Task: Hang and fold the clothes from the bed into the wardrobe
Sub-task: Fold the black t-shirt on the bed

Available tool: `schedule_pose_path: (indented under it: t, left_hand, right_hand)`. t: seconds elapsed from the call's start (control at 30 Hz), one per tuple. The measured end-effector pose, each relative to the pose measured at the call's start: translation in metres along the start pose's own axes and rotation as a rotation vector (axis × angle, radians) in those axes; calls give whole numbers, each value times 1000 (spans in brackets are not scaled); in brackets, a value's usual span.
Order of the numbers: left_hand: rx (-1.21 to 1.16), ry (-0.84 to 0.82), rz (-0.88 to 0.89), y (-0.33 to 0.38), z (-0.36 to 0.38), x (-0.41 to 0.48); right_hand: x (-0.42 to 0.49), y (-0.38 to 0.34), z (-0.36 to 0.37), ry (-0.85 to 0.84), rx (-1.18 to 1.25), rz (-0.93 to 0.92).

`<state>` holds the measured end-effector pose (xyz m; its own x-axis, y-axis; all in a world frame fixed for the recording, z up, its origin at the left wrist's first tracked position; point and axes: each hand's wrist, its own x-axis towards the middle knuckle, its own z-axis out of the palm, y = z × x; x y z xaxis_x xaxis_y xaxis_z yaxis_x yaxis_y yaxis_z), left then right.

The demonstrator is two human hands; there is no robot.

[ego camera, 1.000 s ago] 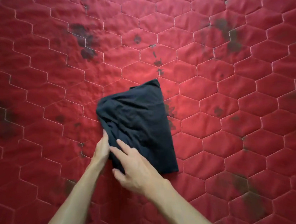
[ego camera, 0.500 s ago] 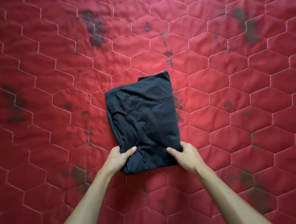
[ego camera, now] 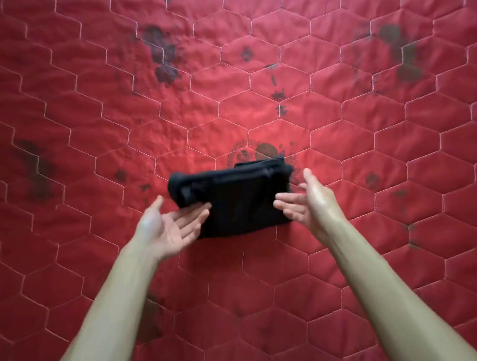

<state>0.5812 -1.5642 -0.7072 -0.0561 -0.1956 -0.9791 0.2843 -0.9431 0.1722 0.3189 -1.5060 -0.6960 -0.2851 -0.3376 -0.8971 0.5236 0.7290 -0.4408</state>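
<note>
A red quilted bed cover [ego camera: 377, 269], stitched in pale hexagons, fills the whole view; no edge or corner of the bed shows, and neither the wardrobe nor any of the room appears.

Nearest the camera, two bare forearms reach forward over the cover. The left hand [ego camera: 164, 226] lies palm up with its fingers straight and spread, holding nothing; its fingertips overlap the near left edge of the garment, and motion blur makes it unclear whether they touch the cloth. The right hand [ego camera: 311, 203] is also open and empty, palm turned inward, fingers loosely extended just beside the garment's right edge.

Between the hands lies a black folded garment [ego camera: 241, 197], a compact, roughly rectangular bundle resting flat on the cover, with a thicker rolled fold along its far and left sides. What kind of clothing it is cannot be told.

As a judgement, the folding of this piece looks finished or nearly so, with both hands placed as if to scoop it up. Carrying it to the wardrobe is left to do. No other clothes or hangers are in view, so how much remains cannot be told.

Just beyond the bundle a faded round emblem [ego camera: 263, 151] marks the cover, and farther off lie dark blotches [ego camera: 162, 56].
</note>
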Motion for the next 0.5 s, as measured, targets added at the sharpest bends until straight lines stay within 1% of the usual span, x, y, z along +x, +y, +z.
schedule_pose_path:
  t: [0.03,0.07,0.1,0.13,0.17,0.2,0.23,0.27,0.33,0.4,0.43,0.5]
  left_hand:
    - [-31,32,31,3,6,5]
    - [-12,92,84,3,12,9]
    - [66,195,175,1,17,15]
    - [209,327,279,-2,22,21]
    - [400,478,396,-5,26,27]
    - [588,585,496,-8,28,31]
    - [729,624,537,-12,29,36]
    - [805,606,527,-16,31,39]
    - [854,546,464,-22,33,45]
    - [898,556,432,-25,30,56]
    - [913,571,413,-26,27,60]
    - [938,569,355,-26,19,64]
  right_hand:
    - [12,-2,5,71,-39,-25]
    - [23,-1,8,145,-148,-65]
    - [31,3,8,211,-327,-111]
    - [36,7,8,265,-519,-147]
    - [39,12,7,292,-666,-167]
    - [40,17,6,287,-745,-179]
    - [42,22,6,251,-768,-169]
    - [43,27,6,210,-765,-145]
    - [47,36,6,182,-754,-112]
    - [52,41,4,175,-705,-108]
    - [53,43,2,140,-663,-99]
    - [49,46,-3,16,-566,-37]
